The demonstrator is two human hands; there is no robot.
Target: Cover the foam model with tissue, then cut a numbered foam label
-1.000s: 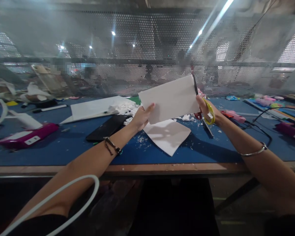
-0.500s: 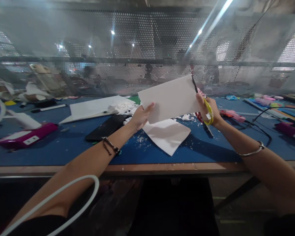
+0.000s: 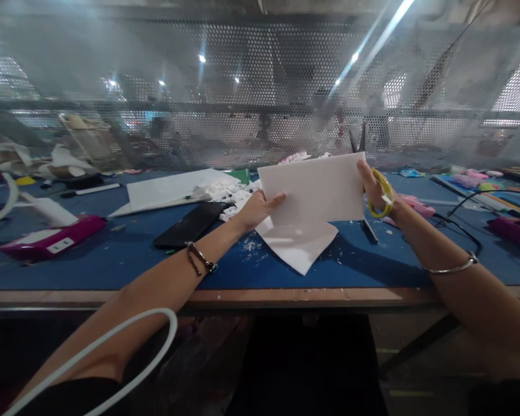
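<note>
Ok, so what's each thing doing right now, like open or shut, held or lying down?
left hand, closed on the white sheet's left edge.
white sheet, held up off the table, uncreased.
right hand, gripping the scissors.
scissors, blades open, tips poking above the sheet.
second sheet, lying flat on the blue table.
black tablet, flat, screen dark.
paper scraps, scattered in a pile.

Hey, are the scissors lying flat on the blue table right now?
No, the right hand holds the yellow-handled scissors up at the right edge of the white sheet, blades open.
</note>
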